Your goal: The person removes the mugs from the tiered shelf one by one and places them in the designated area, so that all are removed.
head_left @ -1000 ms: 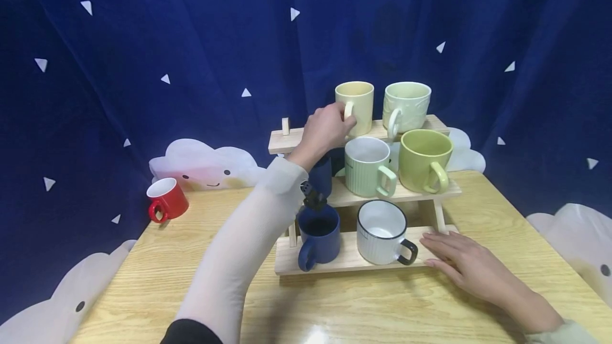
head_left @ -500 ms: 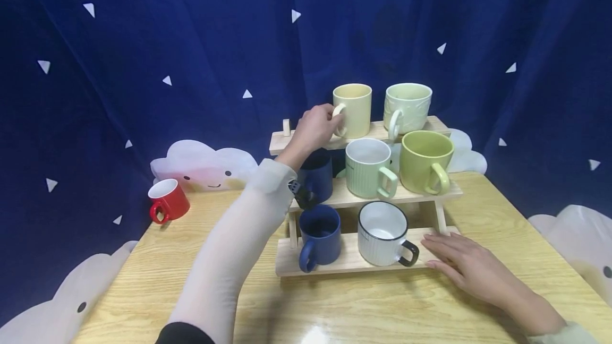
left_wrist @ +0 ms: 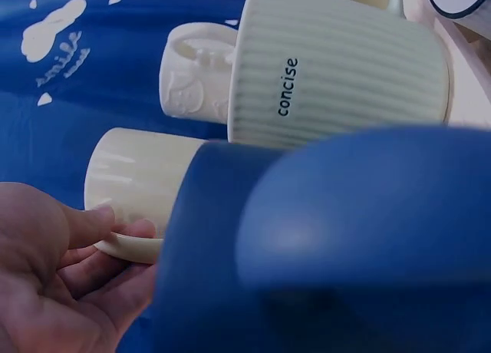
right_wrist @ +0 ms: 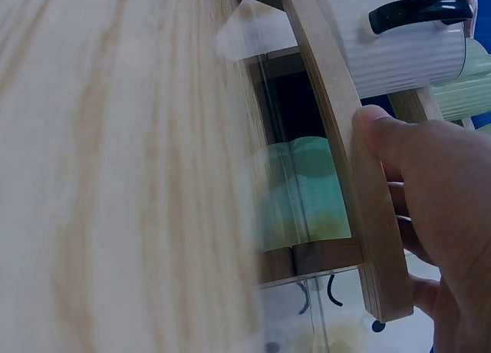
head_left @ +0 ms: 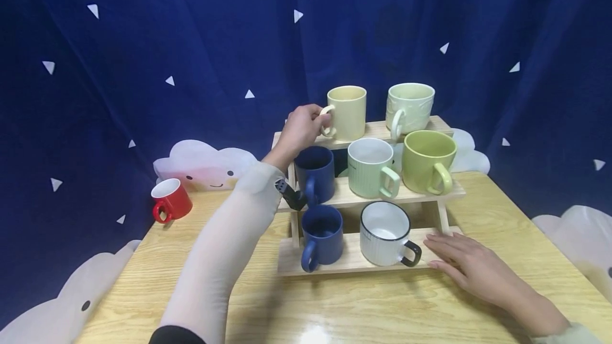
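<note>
On the top tier of the wooden rack, my left hand pinches the handle of a pale yellow mug between thumb and fingers. The mug is upright, and its base looks to be at the board. In the left wrist view, thumb and fingers meet on that handle, while a blue mug fills the foreground. My right hand rests on the right end of the bottom tier, its fingers extended. Nearest to it stands a white mug with a black rim and handle.
A pale green embossed mug shares the top tier. Below are a dark blue mug, a ribbed mint mug and an olive-green mug. Another blue mug sits bottom left. A red mug stands apart on the table.
The pale yellow mug has shifted left along the top tier with my left hand on its handle, widening the space to the pale green mug. My right hand stays where it was.
</note>
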A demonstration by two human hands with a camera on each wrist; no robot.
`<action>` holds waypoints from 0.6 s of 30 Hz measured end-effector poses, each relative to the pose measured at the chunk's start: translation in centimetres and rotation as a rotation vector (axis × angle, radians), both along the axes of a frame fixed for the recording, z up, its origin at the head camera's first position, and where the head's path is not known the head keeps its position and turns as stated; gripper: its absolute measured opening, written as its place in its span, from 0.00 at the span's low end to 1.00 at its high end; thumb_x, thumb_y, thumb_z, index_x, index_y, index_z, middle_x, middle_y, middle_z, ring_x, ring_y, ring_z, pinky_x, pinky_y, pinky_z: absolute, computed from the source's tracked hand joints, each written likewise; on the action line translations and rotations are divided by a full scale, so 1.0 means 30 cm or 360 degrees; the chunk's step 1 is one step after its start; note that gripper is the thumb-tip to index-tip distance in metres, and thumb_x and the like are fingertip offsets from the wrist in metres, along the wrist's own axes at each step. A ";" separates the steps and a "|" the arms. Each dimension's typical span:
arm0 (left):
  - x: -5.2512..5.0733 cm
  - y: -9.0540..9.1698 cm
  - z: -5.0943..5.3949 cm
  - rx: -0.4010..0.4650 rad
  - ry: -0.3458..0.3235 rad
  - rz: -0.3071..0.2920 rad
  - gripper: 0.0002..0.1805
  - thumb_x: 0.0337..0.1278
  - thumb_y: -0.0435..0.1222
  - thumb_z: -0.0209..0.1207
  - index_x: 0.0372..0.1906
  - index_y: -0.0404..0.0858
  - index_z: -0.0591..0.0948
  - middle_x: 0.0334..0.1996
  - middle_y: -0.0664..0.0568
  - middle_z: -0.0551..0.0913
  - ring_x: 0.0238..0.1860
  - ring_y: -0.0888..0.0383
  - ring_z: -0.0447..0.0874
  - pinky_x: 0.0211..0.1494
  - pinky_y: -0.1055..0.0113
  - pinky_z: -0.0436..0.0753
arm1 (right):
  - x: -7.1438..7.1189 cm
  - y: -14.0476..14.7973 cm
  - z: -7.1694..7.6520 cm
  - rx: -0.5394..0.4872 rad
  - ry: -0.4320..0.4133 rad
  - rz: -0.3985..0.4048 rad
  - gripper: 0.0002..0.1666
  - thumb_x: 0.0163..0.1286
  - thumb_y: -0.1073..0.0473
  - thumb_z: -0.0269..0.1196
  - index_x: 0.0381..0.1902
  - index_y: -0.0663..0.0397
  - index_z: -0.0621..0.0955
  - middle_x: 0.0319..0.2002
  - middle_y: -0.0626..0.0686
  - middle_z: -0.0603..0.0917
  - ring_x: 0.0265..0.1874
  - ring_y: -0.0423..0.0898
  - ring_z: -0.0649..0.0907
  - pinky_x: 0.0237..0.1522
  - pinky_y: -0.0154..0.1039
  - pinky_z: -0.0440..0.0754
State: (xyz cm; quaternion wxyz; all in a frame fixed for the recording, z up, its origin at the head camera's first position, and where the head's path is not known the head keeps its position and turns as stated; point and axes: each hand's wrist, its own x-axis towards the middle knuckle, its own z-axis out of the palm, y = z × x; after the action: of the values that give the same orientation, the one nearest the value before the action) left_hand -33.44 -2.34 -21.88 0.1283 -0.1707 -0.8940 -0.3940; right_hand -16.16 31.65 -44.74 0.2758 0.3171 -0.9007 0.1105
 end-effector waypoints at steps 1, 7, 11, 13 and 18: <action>0.000 -0.005 -0.003 0.0049 -0.0016 -0.0008 0.11 0.69 0.41 0.58 0.41 0.38 0.84 0.31 0.51 0.84 0.33 0.58 0.78 0.35 0.70 0.75 | 0.002 -0.001 0.002 0.0002 0.0001 -0.0001 0.29 0.58 0.49 0.72 0.56 0.53 0.83 0.56 0.53 0.83 0.53 0.54 0.81 0.71 0.30 0.50; 0.003 -0.032 -0.017 0.0260 -0.0070 -0.0044 0.11 0.68 0.38 0.59 0.42 0.34 0.84 0.34 0.49 0.85 0.37 0.59 0.81 0.41 0.70 0.84 | -0.001 0.002 -0.005 -0.0007 0.0011 0.0013 0.29 0.58 0.49 0.72 0.56 0.52 0.83 0.55 0.54 0.83 0.53 0.54 0.81 0.71 0.30 0.50; 0.006 -0.058 -0.021 0.0260 -0.0046 -0.0025 0.12 0.68 0.39 0.59 0.45 0.35 0.84 0.36 0.48 0.86 0.37 0.57 0.82 0.41 0.69 0.84 | -0.002 0.002 -0.008 -0.0014 0.0014 0.0014 0.29 0.58 0.48 0.72 0.56 0.52 0.83 0.55 0.54 0.83 0.53 0.53 0.81 0.71 0.30 0.50; 0.007 -0.074 -0.021 0.0268 -0.0044 -0.0021 0.12 0.68 0.39 0.59 0.46 0.36 0.85 0.36 0.48 0.87 0.37 0.56 0.83 0.42 0.68 0.83 | -0.003 0.001 -0.009 -0.0018 0.0012 0.0014 0.29 0.58 0.48 0.72 0.56 0.52 0.83 0.55 0.54 0.83 0.53 0.53 0.81 0.71 0.30 0.51; 0.011 -0.117 -0.016 0.0318 -0.0043 -0.0014 0.12 0.68 0.39 0.59 0.48 0.36 0.84 0.39 0.46 0.87 0.40 0.53 0.85 0.44 0.65 0.84 | -0.002 0.004 -0.009 -0.0020 0.0014 0.0006 0.29 0.58 0.48 0.72 0.56 0.53 0.83 0.55 0.54 0.83 0.53 0.54 0.81 0.71 0.31 0.51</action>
State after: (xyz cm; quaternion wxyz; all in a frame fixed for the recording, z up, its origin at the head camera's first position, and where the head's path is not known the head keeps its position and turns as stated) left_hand -33.11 -5.84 -22.37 0.1308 -0.1555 -0.8511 -0.4841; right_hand -16.23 31.75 -45.00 0.2816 0.3176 -0.8981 0.1153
